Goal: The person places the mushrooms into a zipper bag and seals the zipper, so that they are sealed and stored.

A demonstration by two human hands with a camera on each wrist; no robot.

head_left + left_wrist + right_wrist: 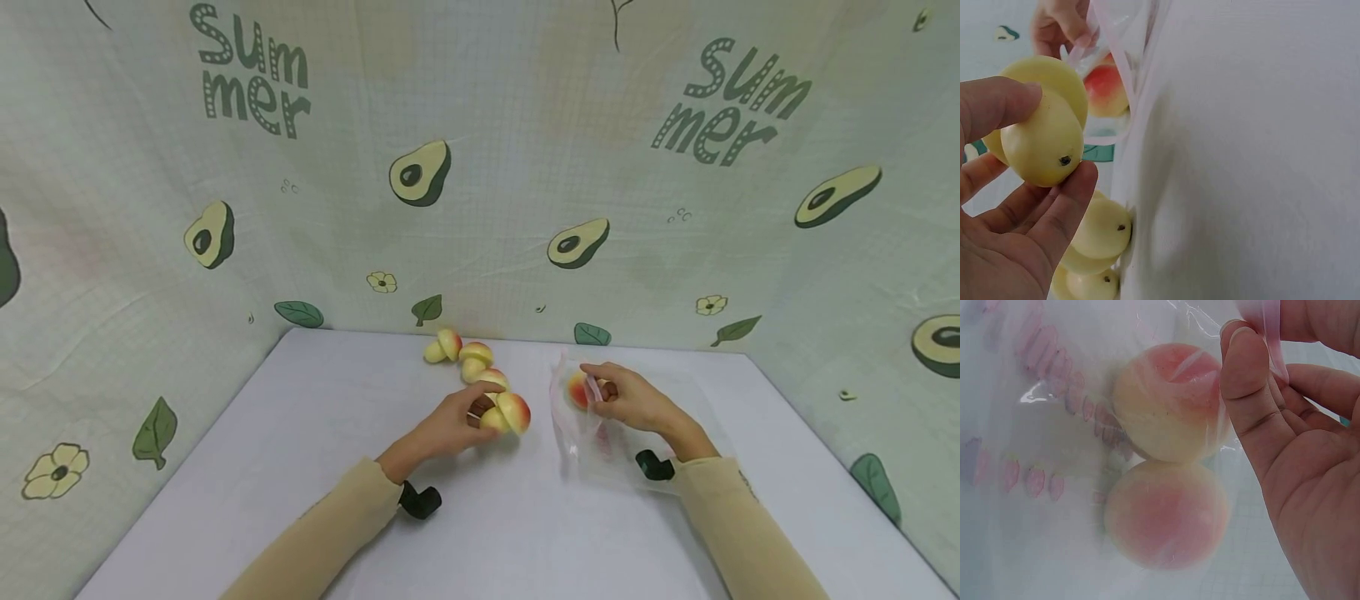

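Observation:
Between the thumb and fingers of my left hand is a toy mushroom with a pale yellow stem and a yellow cap blushing red. The left wrist view shows its stem end and dark tip close up. My right hand pinches the pink-edged rim of a clear plastic bag, and the bag's mouth gapes toward the left hand. Inside the bag, two rounded red-and-yellow caps show through the film in the right wrist view. Their stems are hidden there.
Behind the left hand, several more toy mushrooms lie in a slanting row on the white table. A cloth backdrop printed with avocados and leaves rises at the table's back edge and along the sides.

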